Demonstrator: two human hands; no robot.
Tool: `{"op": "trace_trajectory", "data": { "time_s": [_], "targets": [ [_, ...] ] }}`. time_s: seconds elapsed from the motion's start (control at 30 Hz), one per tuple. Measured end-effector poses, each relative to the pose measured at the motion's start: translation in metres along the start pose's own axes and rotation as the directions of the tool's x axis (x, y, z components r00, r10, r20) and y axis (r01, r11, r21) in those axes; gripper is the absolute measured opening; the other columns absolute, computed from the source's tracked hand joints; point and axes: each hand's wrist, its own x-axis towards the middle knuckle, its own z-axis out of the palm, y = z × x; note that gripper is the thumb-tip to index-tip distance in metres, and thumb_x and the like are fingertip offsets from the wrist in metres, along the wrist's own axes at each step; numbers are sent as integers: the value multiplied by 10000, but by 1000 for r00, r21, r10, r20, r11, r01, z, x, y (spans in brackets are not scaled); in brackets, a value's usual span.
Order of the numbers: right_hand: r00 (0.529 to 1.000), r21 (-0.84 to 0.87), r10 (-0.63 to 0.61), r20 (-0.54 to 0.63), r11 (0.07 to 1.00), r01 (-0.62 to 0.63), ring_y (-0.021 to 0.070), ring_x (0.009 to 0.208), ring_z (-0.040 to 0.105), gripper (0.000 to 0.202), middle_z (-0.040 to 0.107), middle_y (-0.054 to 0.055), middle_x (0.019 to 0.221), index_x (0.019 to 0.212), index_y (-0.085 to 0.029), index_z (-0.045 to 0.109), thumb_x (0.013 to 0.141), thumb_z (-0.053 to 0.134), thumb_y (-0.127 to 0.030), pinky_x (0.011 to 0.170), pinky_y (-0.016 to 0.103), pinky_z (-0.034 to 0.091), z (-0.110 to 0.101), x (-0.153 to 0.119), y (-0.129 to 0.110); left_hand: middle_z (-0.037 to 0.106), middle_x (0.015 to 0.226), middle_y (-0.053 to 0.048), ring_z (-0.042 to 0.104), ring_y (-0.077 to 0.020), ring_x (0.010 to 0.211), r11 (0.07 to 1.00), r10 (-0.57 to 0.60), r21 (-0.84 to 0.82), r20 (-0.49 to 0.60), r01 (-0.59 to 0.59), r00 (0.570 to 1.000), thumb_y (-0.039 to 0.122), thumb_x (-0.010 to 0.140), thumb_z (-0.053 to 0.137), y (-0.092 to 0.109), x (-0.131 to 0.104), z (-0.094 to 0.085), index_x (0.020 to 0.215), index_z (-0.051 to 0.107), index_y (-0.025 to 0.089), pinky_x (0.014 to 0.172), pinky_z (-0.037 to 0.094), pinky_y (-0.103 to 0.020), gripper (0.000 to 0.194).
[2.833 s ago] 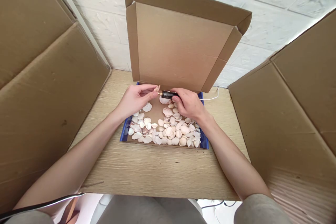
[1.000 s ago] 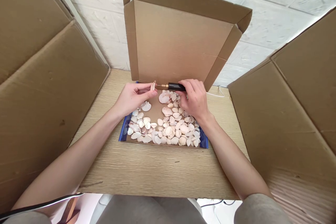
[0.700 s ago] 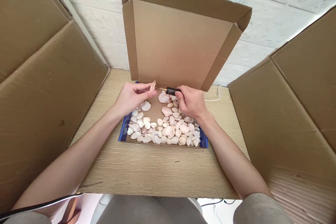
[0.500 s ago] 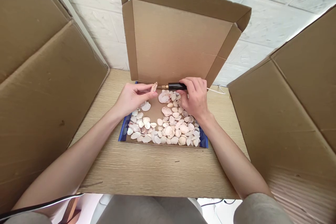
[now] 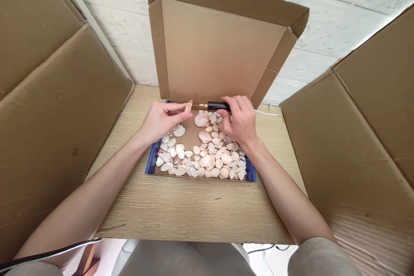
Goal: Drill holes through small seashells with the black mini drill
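Pinched between the thumb and fingers of my left hand (image 5: 163, 118) is a ribbed, brownish seashell (image 5: 188, 106), held above the back left of the box. My right hand (image 5: 239, 118) grips a black mini electric drill (image 5: 218, 106) with a brass chuck, lying level. Its thin bit points left at the shell; whether the tip touches it I cannot tell. Below both hands, a shallow cardboard box (image 5: 152, 160) with blue sides holds several pale shells, among them a large pinkish shell (image 5: 202, 119) near the drill.
The box's cardboard lid (image 5: 223, 47) stands raised against a white brick wall (image 5: 113, 30). Tall cardboard panels flank the wooden table (image 5: 194, 211) at left (image 5: 64, 116) and right (image 5: 355, 129). A white cord (image 5: 268, 113) trails right from the drill.
My left hand has shifted slightly left with the shell, so more of the drill bit shows between shell and chuck. My right hand and the drill are nearly still.
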Motion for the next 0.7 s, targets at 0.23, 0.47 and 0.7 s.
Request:
{"op": "trace_trajectory", "data": {
  "time_s": [0.23,0.47,0.7],
  "targets": [
    [998,33,-2,68,999,0,191,842,578,341,681,70,929,1069,-169,613,1012,421,-444,717,308,428,0,0,-1,733,720,2,428,-87,484,999,-24,-23,-14,23,1000,483,736,780,0,0,-1,1078,786,255,453,269,-243,412],
    [989,66,5,151,998,-15,213,897,581,379,605,113,1053,1192,-164,587,1002,425,-449,800,352,481,1,1,2,732,735,-4,429,-80,525,1000,5,-22,-22,-5,1000,471,739,787,2,0,-1,1045,799,226,489,303,-242,392],
    [929,85,-6,370,996,-27,187,755,612,460,679,72,894,1049,-151,607,1036,239,-427,592,310,355,1,-4,-1,742,764,6,430,-76,543,1000,15,-14,-3,-15,1000,473,737,790,-2,1,-2,1023,803,261,485,283,-230,357]
  ]
}}
